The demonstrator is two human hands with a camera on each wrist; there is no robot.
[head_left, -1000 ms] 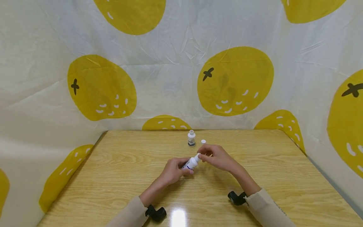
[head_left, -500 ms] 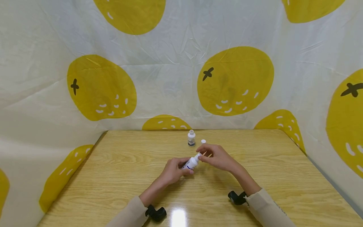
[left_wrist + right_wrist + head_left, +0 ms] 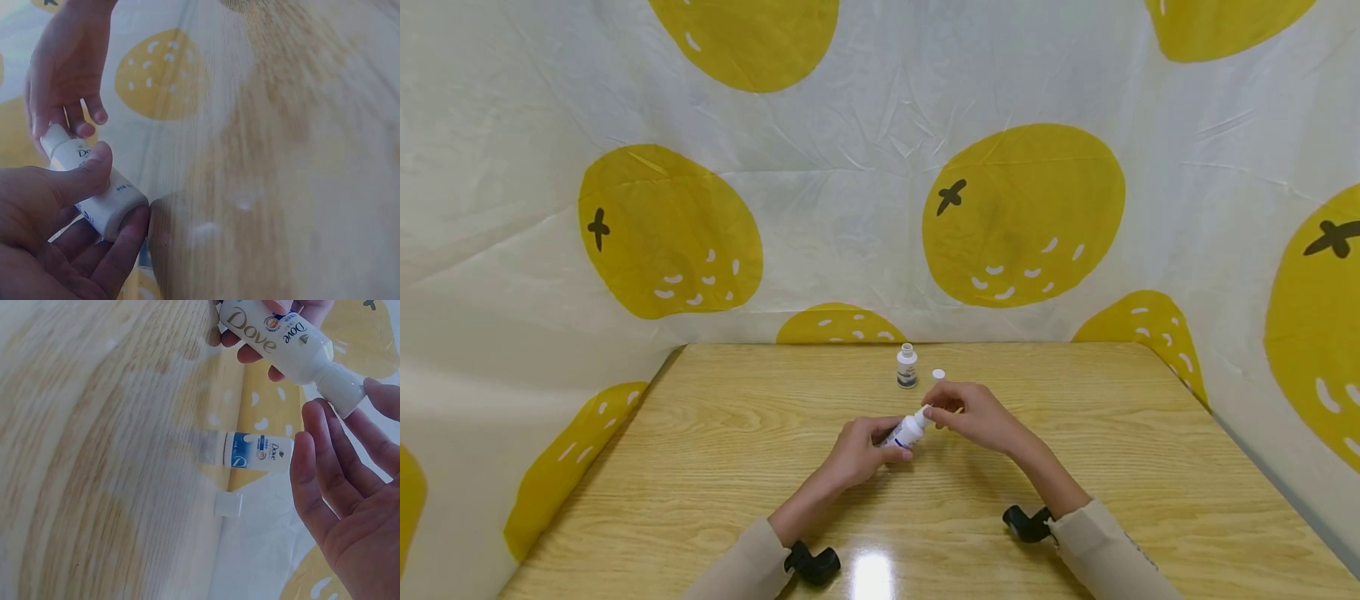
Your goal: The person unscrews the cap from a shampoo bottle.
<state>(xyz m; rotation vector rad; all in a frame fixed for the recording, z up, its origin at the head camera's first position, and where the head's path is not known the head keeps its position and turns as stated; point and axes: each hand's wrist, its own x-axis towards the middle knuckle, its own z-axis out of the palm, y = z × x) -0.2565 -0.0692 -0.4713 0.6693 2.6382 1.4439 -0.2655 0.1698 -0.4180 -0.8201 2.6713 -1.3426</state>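
Note:
My left hand [image 3: 857, 454] grips a small white Dove bottle [image 3: 904, 434] by its body, tilted with its top toward the upper right. At that top, my right hand [image 3: 973, 412] pinches the white cap [image 3: 340, 390] between thumb and fingertips. The cap sits on the bottle's neck; how tightly, I cannot tell. Behind the hands stands a second white Dove bottle [image 3: 907, 367], upright, its neck bare. A loose white cap [image 3: 938, 375] rests on the table to the right of that bottle, partly close behind my right hand in the head view.
Underneath is a glossy wooden table [image 3: 737, 417]. A white curtain [image 3: 842, 208] with yellow fruit shapes hangs along its back and sides. Black wrist cameras [image 3: 812, 564] sit at both sleeve cuffs.
My right fingers loosened a little around the cap half a second ago and have closed on it again. The left hand and its bottle hold still.

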